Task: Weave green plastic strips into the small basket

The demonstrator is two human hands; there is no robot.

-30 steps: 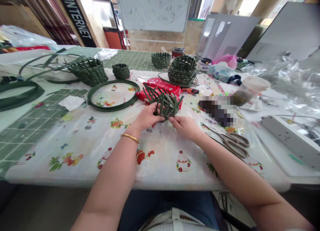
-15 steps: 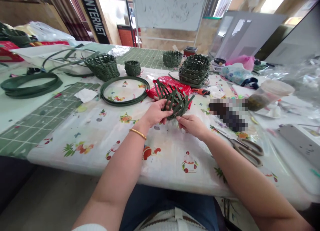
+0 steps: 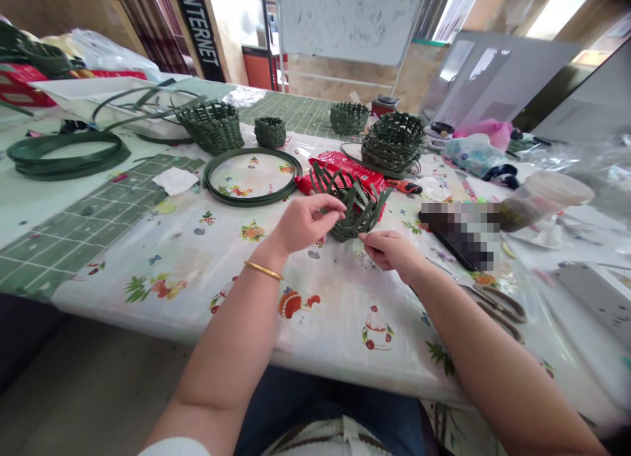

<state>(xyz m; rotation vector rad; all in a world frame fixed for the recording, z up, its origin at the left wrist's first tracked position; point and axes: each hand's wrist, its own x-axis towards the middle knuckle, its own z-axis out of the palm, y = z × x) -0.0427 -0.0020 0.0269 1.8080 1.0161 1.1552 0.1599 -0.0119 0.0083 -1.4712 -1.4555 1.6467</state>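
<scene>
A partly woven basket (image 3: 355,213) of dark green flat strips stands in front of me, its loose strip ends sticking up and outward. My left hand (image 3: 308,223) is at the basket's left side, fingers bent but apart, with nothing visible in them. At the lower right of the basket, my right hand (image 3: 389,251) is closed in a pinch on a green strip (image 3: 362,236), most of which the fingers hide. Behind the basket lies a red plastic packet (image 3: 345,167).
Coiled green strips (image 3: 252,200) lie left of the basket. Finished woven baskets (image 3: 393,140) stand farther back. An orange-handled tool (image 3: 404,186), a blurred-out dark object (image 3: 461,239), scissors (image 3: 500,301) and a clear plastic cup (image 3: 547,200) lie to the right. A white tray (image 3: 64,91) stands back left.
My left hand has let go of the basket's strips and drawn slightly left of them. My right hand keeps its pinch at the lower right. The whole view has shifted a little.
</scene>
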